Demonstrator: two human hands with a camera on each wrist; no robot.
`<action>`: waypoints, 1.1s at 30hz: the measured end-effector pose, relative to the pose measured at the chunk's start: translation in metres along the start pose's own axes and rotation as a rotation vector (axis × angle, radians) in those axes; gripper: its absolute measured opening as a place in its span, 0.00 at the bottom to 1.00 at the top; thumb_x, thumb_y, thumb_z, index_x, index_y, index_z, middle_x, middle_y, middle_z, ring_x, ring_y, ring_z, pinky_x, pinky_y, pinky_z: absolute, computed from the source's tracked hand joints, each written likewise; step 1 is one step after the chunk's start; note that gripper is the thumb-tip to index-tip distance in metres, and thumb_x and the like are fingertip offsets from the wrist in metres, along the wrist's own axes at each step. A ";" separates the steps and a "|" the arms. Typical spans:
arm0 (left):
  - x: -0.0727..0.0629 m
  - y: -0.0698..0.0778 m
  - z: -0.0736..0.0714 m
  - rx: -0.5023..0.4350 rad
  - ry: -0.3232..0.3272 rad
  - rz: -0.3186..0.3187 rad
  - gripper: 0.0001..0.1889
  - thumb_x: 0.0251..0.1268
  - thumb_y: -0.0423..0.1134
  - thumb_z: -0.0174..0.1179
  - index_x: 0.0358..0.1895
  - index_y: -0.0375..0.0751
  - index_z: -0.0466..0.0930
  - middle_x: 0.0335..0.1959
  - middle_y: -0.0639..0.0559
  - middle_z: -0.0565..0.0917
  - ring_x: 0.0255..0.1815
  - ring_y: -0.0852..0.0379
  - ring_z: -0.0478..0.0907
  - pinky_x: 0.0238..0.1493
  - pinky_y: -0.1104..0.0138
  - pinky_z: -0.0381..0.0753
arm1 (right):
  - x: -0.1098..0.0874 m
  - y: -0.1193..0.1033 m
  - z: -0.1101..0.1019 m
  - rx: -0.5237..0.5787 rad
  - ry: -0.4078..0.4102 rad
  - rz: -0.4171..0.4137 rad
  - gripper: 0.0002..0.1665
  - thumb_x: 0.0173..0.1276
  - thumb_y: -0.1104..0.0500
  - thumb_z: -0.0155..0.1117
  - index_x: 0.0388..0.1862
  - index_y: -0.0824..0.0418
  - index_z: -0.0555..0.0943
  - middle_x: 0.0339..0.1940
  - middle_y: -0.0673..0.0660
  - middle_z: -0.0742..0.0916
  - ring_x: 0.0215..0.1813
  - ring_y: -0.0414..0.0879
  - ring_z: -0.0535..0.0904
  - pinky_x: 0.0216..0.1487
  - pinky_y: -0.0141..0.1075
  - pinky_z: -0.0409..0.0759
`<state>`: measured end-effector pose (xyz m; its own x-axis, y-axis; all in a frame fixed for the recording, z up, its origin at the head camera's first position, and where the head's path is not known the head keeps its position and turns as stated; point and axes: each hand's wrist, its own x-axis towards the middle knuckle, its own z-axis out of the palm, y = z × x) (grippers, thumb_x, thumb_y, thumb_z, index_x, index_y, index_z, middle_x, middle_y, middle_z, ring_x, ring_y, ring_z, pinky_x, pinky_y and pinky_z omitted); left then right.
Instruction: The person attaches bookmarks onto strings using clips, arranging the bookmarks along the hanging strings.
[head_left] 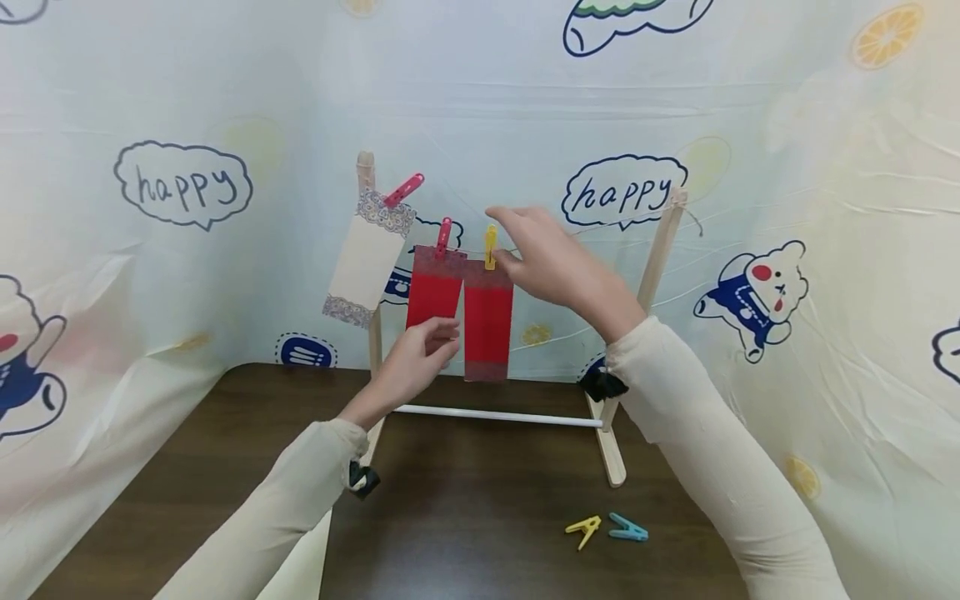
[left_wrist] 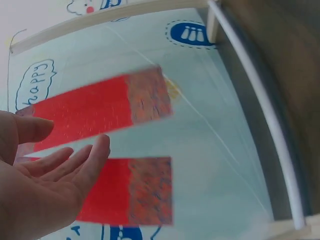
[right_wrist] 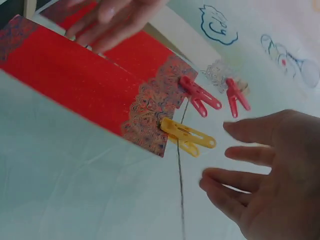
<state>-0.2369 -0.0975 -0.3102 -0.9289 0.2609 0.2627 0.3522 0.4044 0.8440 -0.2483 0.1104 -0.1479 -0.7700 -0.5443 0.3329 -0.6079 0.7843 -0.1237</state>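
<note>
**Two red strips clipped on the line, hands off the yellow clip**

Right hand [head_left: 551, 258]: thumb and fingers spread, just right of the upright yellow clip [head_left: 491, 247]. Right wrist view shows a gap between fingertips and clip; nothing gripped.

Left hand [head_left: 415, 357]: lower, fingers loosely extended, thumb apart, nothing pinched. It overlaps the lower part of the left red strip [head_left: 431, 293]; can't tell if it touches.

Yellow clip bites the top edge of the right red strip [head_left: 488, 329] onto the string [right_wrist: 181, 200]. Left red strip hangs right beside it, top edge held by an upright pink clip [head_left: 444, 238]. Both strips have patterned bands at the ends.

Far left of the row: cream strip [head_left: 367, 258], hanging tilted in front of the left post [head_left: 365, 171], with a slanted pink clip [head_left: 405, 190] at its top. Right post [head_left: 660, 250] is wood too; white rod [head_left: 498, 414] joins the two low down.

Near right on the dark counter [head_left: 450, 517]: loose yellow clip [head_left: 584, 531], with a blue clip [head_left: 628, 527] just right of it.

Behind: printed backdrop [head_left: 480, 100], "happy" bubbles and bears.
</note>
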 end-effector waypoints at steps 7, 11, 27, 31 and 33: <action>-0.033 -0.014 -0.005 0.051 0.012 0.058 0.18 0.73 0.37 0.59 0.62 0.40 0.75 0.54 0.43 0.82 0.49 0.49 0.82 0.44 0.61 0.86 | -0.047 -0.001 0.009 -0.085 0.202 -0.074 0.27 0.70 0.58 0.65 0.67 0.59 0.75 0.64 0.58 0.79 0.67 0.53 0.69 0.66 0.46 0.74; -0.061 -0.028 -0.010 0.120 0.037 0.072 0.13 0.72 0.35 0.60 0.57 0.43 0.79 0.51 0.47 0.83 0.46 0.52 0.82 0.44 0.62 0.85 | -0.072 0.006 0.019 -0.018 0.268 -0.129 0.21 0.70 0.60 0.65 0.61 0.61 0.79 0.59 0.58 0.82 0.63 0.53 0.73 0.64 0.47 0.74; -0.155 -0.067 -0.030 0.317 0.170 0.015 0.07 0.70 0.36 0.62 0.46 0.54 0.81 0.41 0.63 0.85 0.45 0.63 0.80 0.41 0.62 0.81 | -0.174 0.054 0.096 0.187 0.213 0.029 0.13 0.73 0.61 0.63 0.54 0.60 0.82 0.52 0.55 0.86 0.59 0.53 0.77 0.55 0.53 0.78; -0.169 -0.075 -0.033 0.320 0.187 -0.072 0.06 0.70 0.37 0.63 0.46 0.53 0.81 0.42 0.61 0.85 0.44 0.61 0.80 0.36 0.68 0.81 | -0.195 0.060 0.111 0.226 0.211 0.099 0.12 0.73 0.62 0.63 0.52 0.59 0.83 0.51 0.55 0.86 0.58 0.53 0.78 0.55 0.54 0.78; -0.174 -0.081 -0.035 0.327 0.198 -0.110 0.06 0.69 0.36 0.63 0.46 0.50 0.82 0.42 0.58 0.85 0.44 0.59 0.80 0.35 0.69 0.81 | -0.205 0.063 0.119 0.234 0.220 0.130 0.11 0.72 0.63 0.63 0.51 0.59 0.84 0.51 0.55 0.86 0.58 0.54 0.78 0.54 0.55 0.78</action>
<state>-0.1079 -0.2063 -0.4084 -0.9560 0.0396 0.2908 0.2374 0.6867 0.6870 -0.1513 0.2361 -0.3351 -0.7989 -0.3473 0.4911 -0.5554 0.7393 -0.3807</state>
